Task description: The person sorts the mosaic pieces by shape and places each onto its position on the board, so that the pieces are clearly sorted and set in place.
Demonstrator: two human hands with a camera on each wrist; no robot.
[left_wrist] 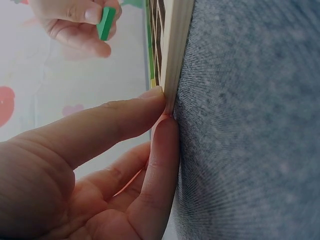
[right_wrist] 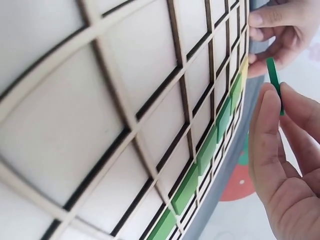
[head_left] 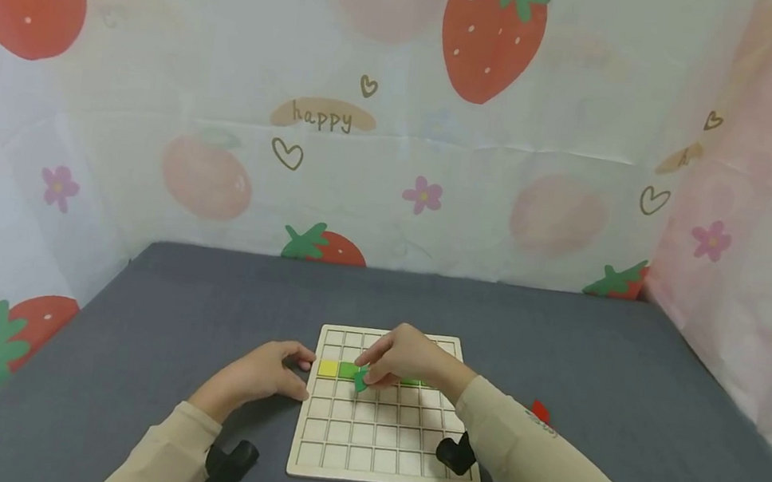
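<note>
A square wooden grid board lies on the dark table. My left hand is at its left edge; in the left wrist view the thumb and a finger touch the board's side. Over the board, my right hand pinches a small green tile between thumb and fingertips. The right wrist view shows that tile held on edge, above the grid. One row holds a yellow tile, a light green tile beside it and several more green tiles, partly hidden by my right hand in the head view.
A red piece lies on the table right of the board, partly behind my right sleeve. Black wrist devices show at both sleeves. A strawberry-printed cloth stands behind the table and along its sides.
</note>
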